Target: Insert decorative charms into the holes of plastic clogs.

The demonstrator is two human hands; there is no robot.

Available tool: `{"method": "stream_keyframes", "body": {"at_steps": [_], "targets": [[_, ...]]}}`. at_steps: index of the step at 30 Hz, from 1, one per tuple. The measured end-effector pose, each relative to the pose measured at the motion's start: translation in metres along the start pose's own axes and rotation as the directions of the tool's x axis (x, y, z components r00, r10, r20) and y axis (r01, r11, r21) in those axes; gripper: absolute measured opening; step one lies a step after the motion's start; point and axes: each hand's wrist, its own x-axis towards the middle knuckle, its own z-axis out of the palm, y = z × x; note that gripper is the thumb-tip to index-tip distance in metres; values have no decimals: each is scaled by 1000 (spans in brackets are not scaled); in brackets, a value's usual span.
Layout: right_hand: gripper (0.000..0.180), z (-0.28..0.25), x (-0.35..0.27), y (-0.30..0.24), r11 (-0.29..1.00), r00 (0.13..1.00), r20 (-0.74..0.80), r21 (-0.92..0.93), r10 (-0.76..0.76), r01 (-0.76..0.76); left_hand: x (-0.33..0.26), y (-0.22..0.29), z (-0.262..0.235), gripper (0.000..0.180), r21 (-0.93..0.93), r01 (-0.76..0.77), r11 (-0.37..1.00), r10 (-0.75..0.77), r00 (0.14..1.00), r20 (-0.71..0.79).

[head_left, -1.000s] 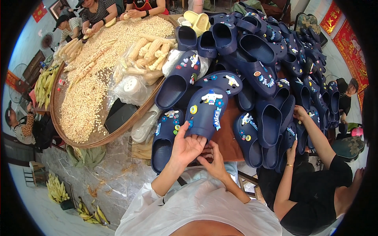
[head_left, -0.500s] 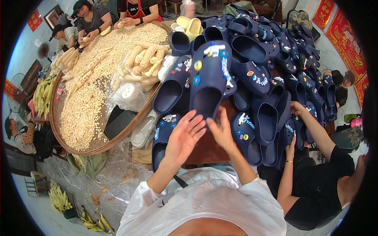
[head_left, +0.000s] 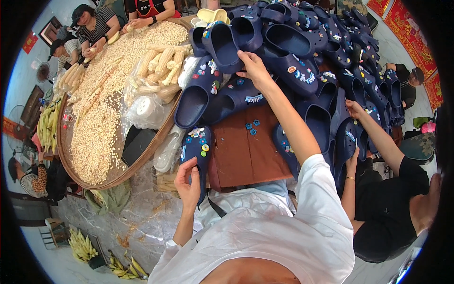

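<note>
My right hand reaches to the far pile and grips the heel of a navy clog, which rests among other clogs. Its fingertips are partly hidden by the shoe. Nearer to me, my left hand has its curled fingers at the side of another navy clog by the table's left edge. That clog has blue flowers and round yellow and white charms on its upper. Between my arms, several small blue flower charms lie on the brown table top.
Navy clogs are heaped across the back and right. At left stands a large round tray of corn kernels, with a bag of cobs and a dark phone. A co-worker's hands handle clogs at right.
The clog that was in front of me has gone up to the far pile with my right hand. My left hand has dropped down and left to the near clog.
</note>
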Motion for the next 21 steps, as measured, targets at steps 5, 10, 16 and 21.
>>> {"method": "stream_keyframes", "body": {"at_steps": [5, 10, 16, 21], "targets": [[60, 10, -7, 23, 983, 998, 9, 176, -58, 56, -5, -16, -8, 22, 160, -106, 981, 106, 994, 7], [53, 14, -51, 28, 974, 990, -100, 196, -98, 116, -6, -18, -2, 21, 286, -159, 945, 167, 986, -3], [22, -8, -162, 78, 938, 957, 68, -189, -283, 291, -6, -15, 0, 20, 400, -190, 896, 209, 978, -4], [23, -46, -224, 50, 793, 911, -112, -542, -396, 278, -8, -16, 1, 22, 484, -268, 833, 321, 947, -27]]}}
